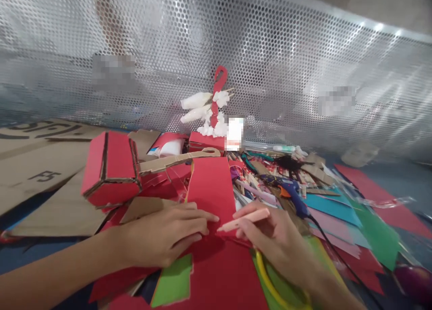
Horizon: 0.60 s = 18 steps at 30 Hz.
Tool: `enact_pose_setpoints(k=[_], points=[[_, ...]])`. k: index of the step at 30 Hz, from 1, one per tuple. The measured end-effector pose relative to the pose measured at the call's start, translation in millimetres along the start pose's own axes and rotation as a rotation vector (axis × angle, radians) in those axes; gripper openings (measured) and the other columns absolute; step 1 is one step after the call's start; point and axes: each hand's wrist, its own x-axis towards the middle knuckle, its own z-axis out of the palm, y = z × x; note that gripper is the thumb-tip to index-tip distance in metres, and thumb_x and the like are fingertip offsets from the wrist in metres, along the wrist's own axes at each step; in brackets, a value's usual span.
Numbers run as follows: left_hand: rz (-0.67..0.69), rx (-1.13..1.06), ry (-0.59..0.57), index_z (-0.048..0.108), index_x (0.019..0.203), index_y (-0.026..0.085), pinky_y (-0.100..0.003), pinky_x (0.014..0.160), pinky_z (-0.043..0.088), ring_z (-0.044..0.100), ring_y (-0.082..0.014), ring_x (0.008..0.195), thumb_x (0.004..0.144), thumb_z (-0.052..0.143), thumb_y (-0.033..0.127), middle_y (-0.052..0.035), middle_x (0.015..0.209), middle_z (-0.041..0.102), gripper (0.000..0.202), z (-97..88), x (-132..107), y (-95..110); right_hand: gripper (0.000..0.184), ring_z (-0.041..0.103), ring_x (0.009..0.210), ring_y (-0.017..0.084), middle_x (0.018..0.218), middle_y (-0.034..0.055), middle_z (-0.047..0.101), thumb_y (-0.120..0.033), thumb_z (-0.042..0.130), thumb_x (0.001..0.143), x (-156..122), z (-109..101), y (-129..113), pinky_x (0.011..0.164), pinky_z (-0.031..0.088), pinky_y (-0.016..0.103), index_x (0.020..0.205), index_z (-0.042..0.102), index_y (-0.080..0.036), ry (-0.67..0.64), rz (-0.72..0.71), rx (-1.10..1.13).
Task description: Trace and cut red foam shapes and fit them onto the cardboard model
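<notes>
My left hand [172, 233] lies on the red sheet [211, 184] with its fingers stretched out, the index fingertip near the sheet's middle. In my right hand [278, 242] is a slim peach pen-shaped tool [251, 217]. Its narrow tip points left at the red sheet, close to my left fingertips; whether it is a pen or a cutter I cannot tell. Under my hands the lower red piece [219, 274] looks darker. Beside it are a green piece [173, 280] and, under my right wrist, the curved yellow handle [270, 283] of something mostly hidden.
A red-covered cardboard box form [114, 166] stands left, near a hooked cardboard strip [178, 161]. Behind is a red hooked piece with white flowers [212, 116]. To the right lie a blue glue gun [295, 195] with its cord and coloured sheets [334, 208]. A perforated metal panel [270, 53] closes the back.
</notes>
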Motion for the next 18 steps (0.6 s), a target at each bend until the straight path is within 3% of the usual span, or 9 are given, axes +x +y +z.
enact_pose_setpoints(k=[2, 7, 13, 18], points=[[0.008, 0.030, 0.010, 0.067, 0.106, 0.022, -0.034, 0.106, 0.045, 0.064, -0.0213, 0.116, 0.098, 0.048, 0.014, -0.0039, 0.136, 0.066, 0.023, 0.9, 0.4, 0.4, 0.013, 0.071, 0.082, 0.016, 0.092, 0.0042, 0.075, -0.025, 0.058, 0.094, -2.2, 2.3, 1.6, 0.072, 0.054, 0.024, 0.093, 0.070, -0.020, -0.022, 0.020, -0.058], [0.041, 0.082, 0.028, 0.065, 0.120, 0.023, -0.036, 0.108, 0.045, 0.065, -0.0211, 0.115, 0.098, 0.046, 0.014, -0.0029, 0.138, 0.065, 0.031, 4.0, -0.7, -1.0, 0.011, 0.071, 0.077, 0.019, 0.084, 0.0043, 0.076, -0.025, 0.059, 0.090, -3.5, 5.8, 2.4, 0.063, 0.053, 0.025, 0.088, 0.069, -0.021, -0.043, 0.059, -0.156], [0.041, 0.105, 0.035, 0.067, 0.115, 0.022, -0.035, 0.102, 0.049, 0.066, -0.0215, 0.109, 0.098, 0.046, 0.014, -0.0045, 0.137, 0.065, 0.028, 4.1, -0.6, 0.3, 0.012, 0.070, 0.070, 0.018, 0.080, 0.0027, 0.077, -0.025, 0.060, 0.088, -2.5, 8.5, 1.5, 0.060, 0.052, 0.025, 0.088, 0.071, -0.023, -0.056, 0.029, -0.181], [0.056, 0.118, 0.038, 0.066, 0.121, 0.022, -0.036, 0.106, 0.047, 0.066, -0.0216, 0.111, 0.097, 0.047, 0.012, -0.0053, 0.137, 0.065, 0.032, 4.4, -0.5, 0.6, 0.012, 0.070, 0.071, 0.018, 0.085, 0.0032, 0.077, -0.025, 0.059, 0.090, -3.5, 7.0, 3.6, 0.060, 0.053, 0.026, 0.092, 0.071, -0.024, -0.094, 0.025, -0.199]])
